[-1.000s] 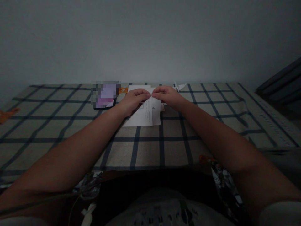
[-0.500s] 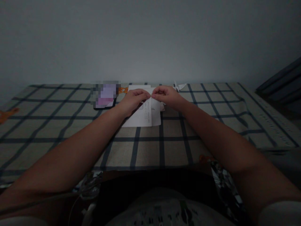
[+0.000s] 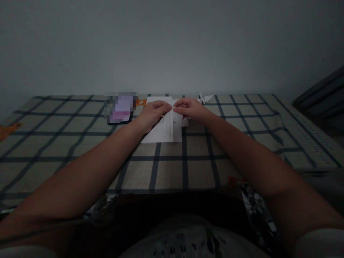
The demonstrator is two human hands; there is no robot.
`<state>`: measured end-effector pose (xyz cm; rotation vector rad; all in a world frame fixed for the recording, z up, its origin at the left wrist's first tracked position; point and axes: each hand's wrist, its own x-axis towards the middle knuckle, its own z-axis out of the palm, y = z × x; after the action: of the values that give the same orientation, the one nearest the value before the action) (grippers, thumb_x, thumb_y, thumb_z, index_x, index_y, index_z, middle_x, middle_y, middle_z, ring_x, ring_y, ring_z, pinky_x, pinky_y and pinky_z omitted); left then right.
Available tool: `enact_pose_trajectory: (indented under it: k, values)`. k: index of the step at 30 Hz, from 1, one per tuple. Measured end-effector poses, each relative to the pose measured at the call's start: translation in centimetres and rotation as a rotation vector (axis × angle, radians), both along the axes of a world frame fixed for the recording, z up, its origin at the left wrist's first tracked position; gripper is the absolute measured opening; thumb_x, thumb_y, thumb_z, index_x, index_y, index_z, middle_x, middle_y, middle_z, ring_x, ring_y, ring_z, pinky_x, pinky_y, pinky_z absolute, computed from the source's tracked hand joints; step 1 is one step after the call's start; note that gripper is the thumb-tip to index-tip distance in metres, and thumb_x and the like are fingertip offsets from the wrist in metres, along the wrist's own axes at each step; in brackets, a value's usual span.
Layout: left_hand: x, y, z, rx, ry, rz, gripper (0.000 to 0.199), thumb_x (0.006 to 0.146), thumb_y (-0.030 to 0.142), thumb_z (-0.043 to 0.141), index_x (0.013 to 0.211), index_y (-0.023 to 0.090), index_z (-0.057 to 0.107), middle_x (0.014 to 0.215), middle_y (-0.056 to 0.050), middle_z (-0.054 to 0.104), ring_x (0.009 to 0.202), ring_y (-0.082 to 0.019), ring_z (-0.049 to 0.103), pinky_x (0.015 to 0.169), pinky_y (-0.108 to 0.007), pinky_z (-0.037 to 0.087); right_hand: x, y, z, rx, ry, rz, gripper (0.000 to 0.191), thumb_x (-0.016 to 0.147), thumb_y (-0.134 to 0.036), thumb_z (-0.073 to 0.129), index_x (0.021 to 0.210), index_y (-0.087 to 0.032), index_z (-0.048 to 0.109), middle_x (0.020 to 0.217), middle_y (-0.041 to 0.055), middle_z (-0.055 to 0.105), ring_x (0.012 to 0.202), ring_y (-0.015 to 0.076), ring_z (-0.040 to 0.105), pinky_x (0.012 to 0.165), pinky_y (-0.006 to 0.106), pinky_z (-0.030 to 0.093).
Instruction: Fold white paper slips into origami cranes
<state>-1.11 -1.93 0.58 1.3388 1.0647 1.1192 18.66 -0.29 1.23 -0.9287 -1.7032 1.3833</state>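
White paper sheets with some print on them lie near the far side of the checked cloth, partly hidden under my hands. My left hand pinches the paper at its upper middle, thumb and fingers together. Right beside it, my right hand pinches the same paper, its fingertips almost touching the left ones. A crease or edge runs down the paper below the fingertips. Beneath my right hand a small pale piece shows.
A phone with a blurred screen lies left of the paper. A folded white paper shape sits behind my right hand. The checked cloth covers the table, which meets a plain wall.
The paper's near edge has shifted slightly away from me, and its right part has drawn a little to the left. Both hands stay nearly in place, still pinching.
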Motion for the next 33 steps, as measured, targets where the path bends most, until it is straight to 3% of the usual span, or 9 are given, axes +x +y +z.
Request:
enact_pose_trajectory:
  k: [11,23,33]
  values:
    - [0.2,0.5,-0.8,0.013,-0.04,-0.013,0.021,0.068,0.033,0.079,0.078,0.018,0.068,0.066,0.004,0.063,0.059,-0.01,0.054,0.056,-0.023,0.04,-0.3,-0.4,0.1,-0.097,0.092,-0.027,0.006,0.087,-0.012,0.071,0.088,-0.014,0.065,0.068,-0.003,0.063,0.058,0.0081,0.056,0.052,0.019,0.041]
    - [0.6,1.0,-1.9,0.109,-0.021,-0.013,0.023,0.071,0.035,0.077,0.082,0.017,0.07,0.072,0.001,0.066,0.065,-0.011,0.056,0.06,-0.024,0.041,0.3,0.2,-0.7,-0.048,0.03,-0.032,0.01,0.09,-0.017,0.07,0.081,-0.016,0.066,0.061,-0.003,0.06,0.05,0.009,0.052,0.046,0.02,0.041]
    - [0.5,0.5,-1.8,0.06,-0.081,-0.041,0.02,0.072,0.033,0.078,0.081,0.019,0.067,0.066,0.002,0.063,0.057,-0.01,0.053,0.054,-0.024,0.036,0.0,-0.2,-0.4,-0.07,0.031,-0.042,0.011,0.086,-0.021,0.073,0.081,-0.017,0.064,0.06,-0.0037,0.06,0.05,0.0082,0.049,0.045,0.018,0.038]
